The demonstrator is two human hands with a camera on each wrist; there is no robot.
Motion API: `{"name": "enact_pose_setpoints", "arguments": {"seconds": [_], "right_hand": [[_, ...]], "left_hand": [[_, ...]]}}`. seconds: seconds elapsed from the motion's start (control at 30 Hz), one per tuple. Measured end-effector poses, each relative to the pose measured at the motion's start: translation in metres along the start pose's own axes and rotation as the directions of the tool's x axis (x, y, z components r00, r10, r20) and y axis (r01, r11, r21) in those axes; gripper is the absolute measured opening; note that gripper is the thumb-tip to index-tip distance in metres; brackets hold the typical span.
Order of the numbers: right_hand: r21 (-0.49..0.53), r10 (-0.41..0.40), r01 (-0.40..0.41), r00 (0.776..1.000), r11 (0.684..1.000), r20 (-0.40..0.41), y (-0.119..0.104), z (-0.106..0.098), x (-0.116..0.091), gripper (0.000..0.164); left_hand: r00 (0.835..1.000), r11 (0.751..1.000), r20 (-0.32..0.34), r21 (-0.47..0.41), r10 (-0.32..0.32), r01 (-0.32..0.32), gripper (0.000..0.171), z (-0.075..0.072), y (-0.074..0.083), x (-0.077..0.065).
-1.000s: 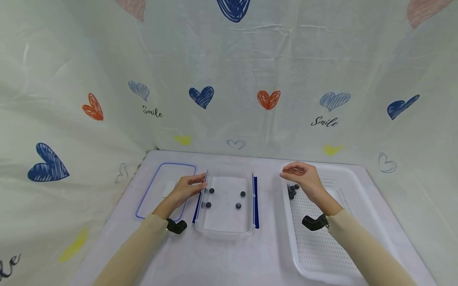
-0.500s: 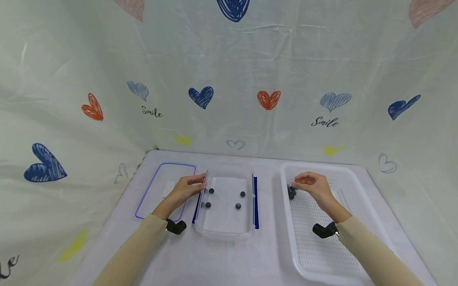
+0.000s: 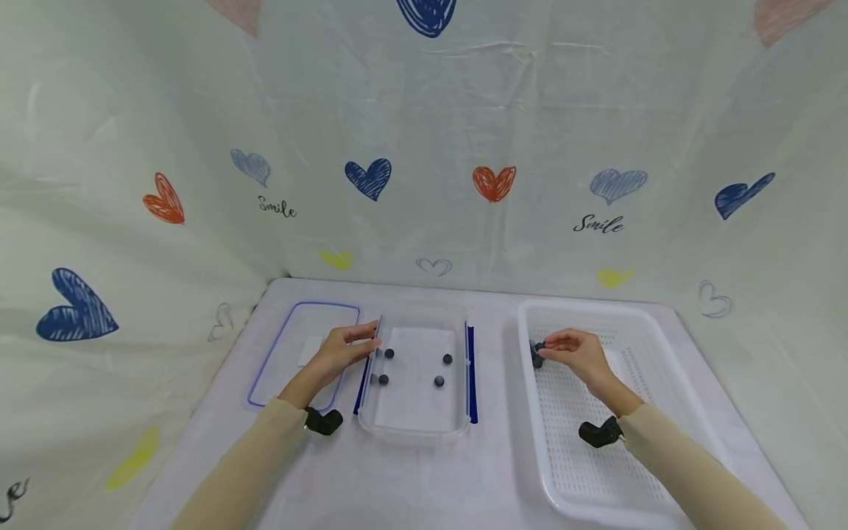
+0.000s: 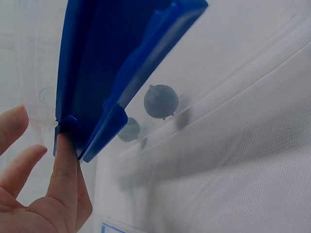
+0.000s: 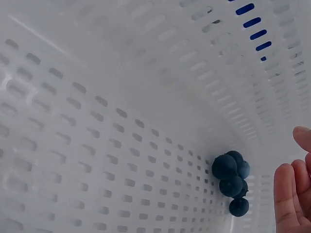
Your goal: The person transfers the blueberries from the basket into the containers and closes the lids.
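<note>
Several blueberries lie on the floor of a clear plastic box point(image 3: 414, 427), among them one blueberry point(image 3: 439, 380) near its right side. At the box's left wall my left hand point(image 3: 338, 357) touches the rim. In the left wrist view, a fairly straight finger lies against the blue latch flap point(image 4: 92, 63). A white perforated basket point(image 3: 546, 456) stands to the right, with a cluster of blueberries point(image 5: 231, 179) in its corner. My right hand point(image 3: 579, 357) is over that corner, fingertips close to the cluster. Between thumb and fingers I see no berry in the right wrist view.
Left of the box, a clear lid point(image 3: 265, 368) with a blue edge lies flat on the white table point(image 3: 371, 478), partly under my left hand. The basket has raised walls. Behind the table hangs a sheet point(image 3: 424, 118) printed with hearts.
My right hand has shifted right and slightly down, from above the basket's left rim to beside the berries inside. My left hand stays at the box's left wall.
</note>
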State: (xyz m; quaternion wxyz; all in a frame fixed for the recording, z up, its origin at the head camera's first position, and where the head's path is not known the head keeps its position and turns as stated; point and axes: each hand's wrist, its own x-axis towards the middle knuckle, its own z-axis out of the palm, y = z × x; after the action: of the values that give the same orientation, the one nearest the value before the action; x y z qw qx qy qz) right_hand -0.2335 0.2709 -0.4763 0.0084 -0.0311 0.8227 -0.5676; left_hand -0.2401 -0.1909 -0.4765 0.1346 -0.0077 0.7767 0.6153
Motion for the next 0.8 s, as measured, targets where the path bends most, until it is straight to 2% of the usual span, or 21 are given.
{"name": "enact_pose_setpoints", "arguments": {"seconds": [0.13, 0.43, 0.53, 0.8], "right_hand": [[-0.047, 0.013, -0.013, 1.000, 0.999, -0.003, 0.004, 0.004, 0.001, 0.037], [-0.169, 0.023, -0.025, 1.000, 0.985, -0.011, 0.016, 0.012, 0.003, 0.032], [-0.214, 0.037, -0.042, 0.999, 0.976, -0.028, 0.020, 0.012, 0.000, 0.031], [-0.241, 0.060, -0.071, 0.997, 0.968, -0.054, 0.027, 0.012, -0.006, 0.029]], "left_hand": [[1.000, 1.000, 0.014, -0.005, 0.003, -0.003, 0.058, -0.003, 0.001, -0.004], [1.000, 1.000, -0.007, -0.009, -0.001, 0.001, 0.058, -0.010, -0.001, -0.009], [1.000, 1.000, 0.004, -0.007, 0.008, -0.008, 0.060, -0.009, -0.001, -0.007], [1.000, 1.000, 0.022, -0.021, 0.011, -0.011, 0.058, -0.002, 0.001, -0.003]]}}
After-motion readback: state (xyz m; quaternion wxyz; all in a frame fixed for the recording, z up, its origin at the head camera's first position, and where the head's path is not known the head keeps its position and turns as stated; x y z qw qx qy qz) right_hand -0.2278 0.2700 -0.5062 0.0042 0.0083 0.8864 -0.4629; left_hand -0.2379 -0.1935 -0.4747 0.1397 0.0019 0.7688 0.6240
